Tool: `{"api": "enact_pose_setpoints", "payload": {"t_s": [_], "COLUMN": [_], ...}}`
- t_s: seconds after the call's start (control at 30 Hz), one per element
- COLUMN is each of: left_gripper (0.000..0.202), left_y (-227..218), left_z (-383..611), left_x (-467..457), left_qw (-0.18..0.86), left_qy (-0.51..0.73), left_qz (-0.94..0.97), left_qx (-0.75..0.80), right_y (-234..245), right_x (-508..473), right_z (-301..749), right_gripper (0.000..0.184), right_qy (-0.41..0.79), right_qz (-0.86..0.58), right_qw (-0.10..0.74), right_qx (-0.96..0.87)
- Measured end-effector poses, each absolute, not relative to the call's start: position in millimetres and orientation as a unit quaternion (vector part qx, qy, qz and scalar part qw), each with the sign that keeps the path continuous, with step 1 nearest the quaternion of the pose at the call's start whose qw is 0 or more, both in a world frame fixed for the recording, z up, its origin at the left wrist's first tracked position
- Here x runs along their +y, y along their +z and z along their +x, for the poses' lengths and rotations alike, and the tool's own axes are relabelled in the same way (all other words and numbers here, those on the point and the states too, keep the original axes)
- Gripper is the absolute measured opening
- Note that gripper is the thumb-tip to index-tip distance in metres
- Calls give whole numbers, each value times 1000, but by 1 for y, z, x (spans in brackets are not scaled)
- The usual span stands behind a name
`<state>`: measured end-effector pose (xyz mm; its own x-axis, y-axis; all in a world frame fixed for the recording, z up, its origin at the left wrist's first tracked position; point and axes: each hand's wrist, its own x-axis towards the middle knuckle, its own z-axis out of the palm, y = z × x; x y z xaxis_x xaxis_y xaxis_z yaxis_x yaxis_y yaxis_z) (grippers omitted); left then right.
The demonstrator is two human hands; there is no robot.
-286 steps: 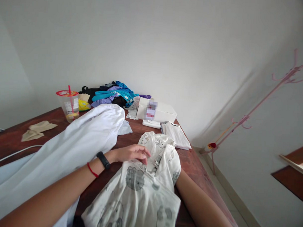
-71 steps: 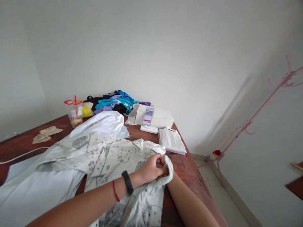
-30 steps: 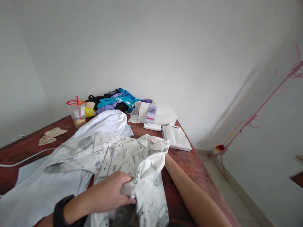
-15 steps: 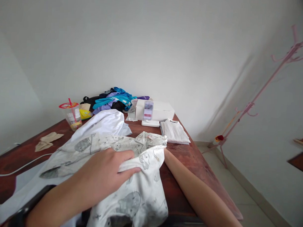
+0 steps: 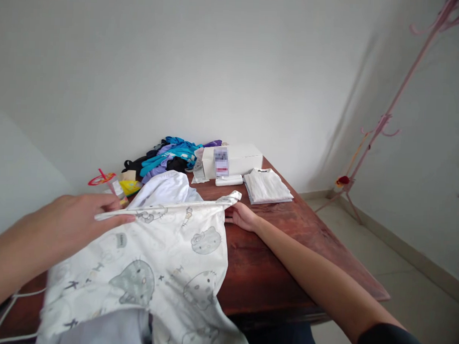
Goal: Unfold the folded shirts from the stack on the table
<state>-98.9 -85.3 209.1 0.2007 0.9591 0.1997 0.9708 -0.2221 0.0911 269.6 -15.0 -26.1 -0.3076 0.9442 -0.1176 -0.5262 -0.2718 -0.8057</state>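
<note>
A white pajama garment with grey cartoon cat prints (image 5: 174, 255) is stretched between my hands, its lower part hanging over the near table edge. My left hand (image 5: 94, 212) pinches the left end of its upper edge between thumb and fingers. At the opposite top corner, my right hand (image 5: 242, 216) grips the cloth, with its fingertips partly hidden behind the fabric. Behind the garment lies a plain white cloth (image 5: 164, 187), partly covered. Whether the garment is a top or trousers, I cannot tell.
On the dark wooden table (image 5: 271, 259) are a folded white shirt (image 5: 268, 186), a white box (image 5: 237, 159), a small white case (image 5: 229, 180), and a pile of blue and purple clothes (image 5: 173, 155). A plastic cup (image 5: 114, 188) stands behind my left hand. A pink coat rack (image 5: 405, 88) leans right.
My left hand has moved left and slightly up, pulling the bunched garment's upper edge out straight. My right hand has come out from inside or behind the cloth to its right corner.
</note>
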Motion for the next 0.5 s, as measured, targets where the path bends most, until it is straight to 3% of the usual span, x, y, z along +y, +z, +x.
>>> {"api": "enact_pose_setpoints", "payload": {"t_s": [0.1, 0.2, 0.27, 0.4, 0.5], "left_gripper": [45, 42, 52, 82, 96], "left_y": [198, 165, 141, 110, 96], "left_z": [-110, -111, -100, -56, -19], "left_x": [-63, -43, -36, -34, -31], "left_qw": [83, 64, 42, -121, -180], "left_qy": [4, 49, 58, 10, -10], "left_qz": [-745, -766, -800, -865, -873], "left_qx": [-662, -638, -596, -487, -452], "right_y": [-21, -15, -13, -13, -14], "right_x": [-20, -25, -27, -28, -28], "right_z": [269, 267, 267, 269, 271], "right_gripper": [18, 19, 20, 26, 29], "right_qy": [731, 722, 721, 736, 747], "right_qz": [-294, -282, -273, -246, -230], "right_qw": [511, 518, 517, 503, 483], "right_qx": [-343, -362, -371, -380, -394]}}
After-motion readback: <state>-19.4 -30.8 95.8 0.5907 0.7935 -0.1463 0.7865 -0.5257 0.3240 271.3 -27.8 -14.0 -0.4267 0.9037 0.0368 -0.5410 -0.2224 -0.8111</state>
